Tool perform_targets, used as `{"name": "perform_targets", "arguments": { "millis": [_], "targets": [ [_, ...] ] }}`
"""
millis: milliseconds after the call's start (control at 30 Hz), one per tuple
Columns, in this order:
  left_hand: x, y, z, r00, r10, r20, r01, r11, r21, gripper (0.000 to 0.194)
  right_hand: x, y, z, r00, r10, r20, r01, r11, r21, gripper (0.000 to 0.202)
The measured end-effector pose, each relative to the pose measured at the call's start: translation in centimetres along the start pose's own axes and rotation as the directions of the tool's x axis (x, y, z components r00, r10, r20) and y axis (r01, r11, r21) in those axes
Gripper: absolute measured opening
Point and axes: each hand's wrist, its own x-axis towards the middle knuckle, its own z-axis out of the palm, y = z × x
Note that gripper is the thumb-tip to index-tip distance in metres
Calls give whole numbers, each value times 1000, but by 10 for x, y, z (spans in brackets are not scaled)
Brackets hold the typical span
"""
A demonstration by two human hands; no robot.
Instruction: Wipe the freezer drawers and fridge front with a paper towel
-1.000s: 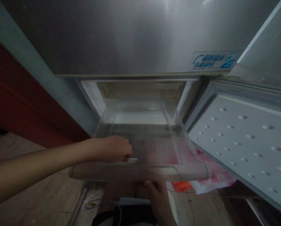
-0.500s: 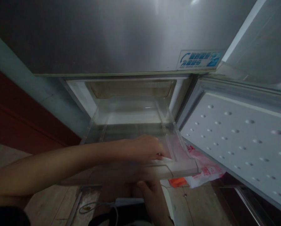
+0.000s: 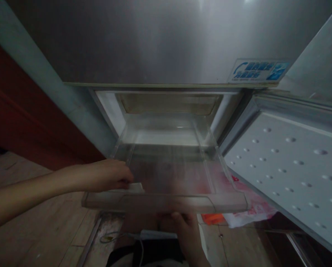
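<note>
A clear plastic drawer (image 3: 166, 202) is pulled out of the open lower compartment of a steel refrigerator (image 3: 155, 40). My left hand (image 3: 110, 175) reaches in over the drawer's front left corner, closed on a small white cloth (image 3: 134, 186) pressed against the inside of the drawer. My right hand (image 3: 186, 230) is under the drawer's front edge, fingers up against its underside, holding it from below. The drawer has nothing else in it.
The refrigerator's lower door (image 3: 288, 167) stands open at the right, its white dimpled inner panel facing me. A red-and-white plastic bag (image 3: 252, 213) lies on the floor beneath it. A red cabinet (image 3: 21, 122) is at the left. A cable (image 3: 121, 237) runs over the wooden floor.
My left hand swept with the cloth from the drawer's middle to its right front, then back to the left front corner. My right hand stayed under the front edge.
</note>
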Motion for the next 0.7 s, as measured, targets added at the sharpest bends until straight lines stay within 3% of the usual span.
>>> {"name": "perform_targets", "arguments": {
  "millis": [100,167,300,500,600,700],
  "targets": [
    [19,17,-8,999,19,29,-22,993,117,15,1,4,-2,1000,0,-4,0,999,-35,25],
    [40,34,-14,993,114,35,-118,978,171,15,1,4,-1,1000,10,-4,-10,999,-41,26],
    [89,73,-27,950,311,28,-310,929,203,17,-1,-1,3,1000,-13,-21,13,1000,-18,25],
    [144,127,-39,900,434,-48,-420,890,180,19,-5,-19,9,999,29,-26,-28,999,15,22],
    [150,134,-38,888,448,-99,-429,887,170,20,-6,-27,9,999,48,18,-48,999,5,21],
    [141,120,-33,899,430,-83,-412,894,176,21,-6,-32,9,998,51,33,-52,999,5,22]
  ]
}}
